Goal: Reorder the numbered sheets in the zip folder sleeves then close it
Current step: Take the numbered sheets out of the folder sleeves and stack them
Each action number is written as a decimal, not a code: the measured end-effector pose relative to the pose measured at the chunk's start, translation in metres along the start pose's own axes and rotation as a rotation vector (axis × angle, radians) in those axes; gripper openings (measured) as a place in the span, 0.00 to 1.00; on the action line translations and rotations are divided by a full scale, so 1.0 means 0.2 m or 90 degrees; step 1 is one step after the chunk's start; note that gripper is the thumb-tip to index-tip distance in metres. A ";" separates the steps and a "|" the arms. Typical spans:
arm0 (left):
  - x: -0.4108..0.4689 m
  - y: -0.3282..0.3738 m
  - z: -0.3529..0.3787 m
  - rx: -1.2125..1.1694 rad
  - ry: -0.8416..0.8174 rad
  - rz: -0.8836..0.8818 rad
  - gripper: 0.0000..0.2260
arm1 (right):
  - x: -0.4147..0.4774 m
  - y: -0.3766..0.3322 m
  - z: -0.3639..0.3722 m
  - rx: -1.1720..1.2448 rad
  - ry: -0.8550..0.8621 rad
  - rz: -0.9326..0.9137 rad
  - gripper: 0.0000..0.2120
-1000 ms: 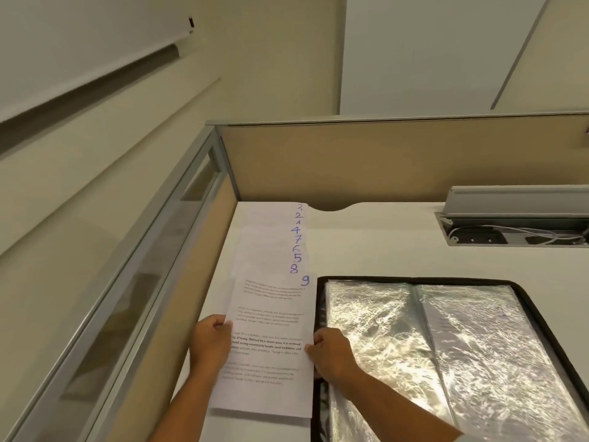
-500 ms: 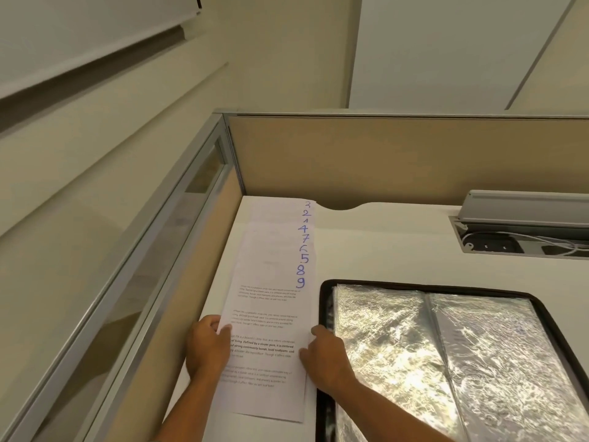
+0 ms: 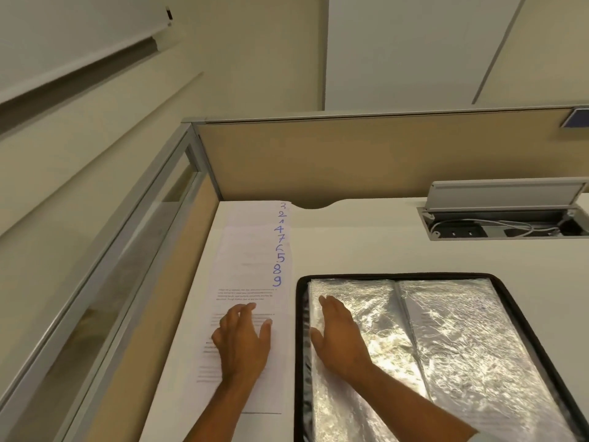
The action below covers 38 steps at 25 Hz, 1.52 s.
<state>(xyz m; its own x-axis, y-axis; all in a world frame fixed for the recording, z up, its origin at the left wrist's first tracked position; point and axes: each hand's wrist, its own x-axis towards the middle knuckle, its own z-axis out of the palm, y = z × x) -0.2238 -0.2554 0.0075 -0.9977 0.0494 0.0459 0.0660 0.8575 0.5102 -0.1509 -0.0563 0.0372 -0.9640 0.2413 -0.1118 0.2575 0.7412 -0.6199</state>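
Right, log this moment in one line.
left hand on sheet 9 | right hand on sleeve | zip folder open | sheets fanned

Person's upper limbs, head view. The left hand (image 3: 242,342) and the right hand (image 3: 341,339) are bare. The left forearm (image 3: 214,406) and the right forearm (image 3: 414,405) are uncovered along their visible length. A narrow sliver of pale, whitish sleeve (image 3: 482,437) shows on the right arm at the bottom edge; its cut cannot be told.
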 end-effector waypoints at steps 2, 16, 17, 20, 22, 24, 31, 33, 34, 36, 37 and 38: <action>-0.06 0.11 0.06 -0.017 -0.019 0.059 0.21 | -0.04 0.11 -0.07 -0.032 0.021 0.007 0.34; -0.30 0.87 0.46 -0.045 -0.192 0.263 0.27 | -0.31 0.91 -0.63 -0.149 0.064 0.141 0.39; -0.31 0.89 0.48 -0.034 -0.216 0.266 0.29 | -0.31 0.97 -0.67 -0.155 0.063 0.151 0.37; -0.32 0.93 0.56 0.039 -0.299 0.240 0.39 | -0.30 1.13 -0.77 -0.154 0.046 0.161 0.37; -0.32 0.92 0.60 0.109 -0.313 0.225 0.42 | -0.28 1.22 -0.84 -0.155 0.049 0.163 0.37; -0.33 0.91 0.61 0.146 -0.298 0.227 0.42 | -0.26 1.30 -0.90 -0.134 0.073 0.171 0.33; -0.31 0.89 0.60 0.152 -0.324 0.215 0.44 | -0.24 1.50 -0.98 -0.145 0.023 0.149 0.30; -0.32 0.89 0.60 0.155 -0.335 0.213 0.45 | -0.25 1.51 -0.98 -0.161 0.060 0.134 0.29; -0.32 0.89 0.60 0.154 -0.337 0.214 0.45 | -0.26 1.51 -0.98 -0.140 0.099 0.110 0.27; -0.32 0.88 0.61 0.149 -0.334 0.217 0.45 | -0.27 1.50 -0.99 -0.010 0.157 0.084 0.25; -0.32 0.86 0.62 0.144 -0.332 0.217 0.45 | -0.28 1.49 -0.99 0.064 0.173 0.087 0.26; -0.33 0.85 0.63 0.136 -0.331 0.218 0.44 | -0.29 1.47 -0.99 0.117 0.186 0.091 0.30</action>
<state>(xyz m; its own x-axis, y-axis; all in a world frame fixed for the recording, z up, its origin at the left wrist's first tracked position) -0.1488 -0.0489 -0.0166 -0.8010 0.5327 -0.2733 0.4300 0.8295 0.3565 -0.0053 0.2715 0.0142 -0.8522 0.5232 0.0026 0.3468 0.5685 -0.7461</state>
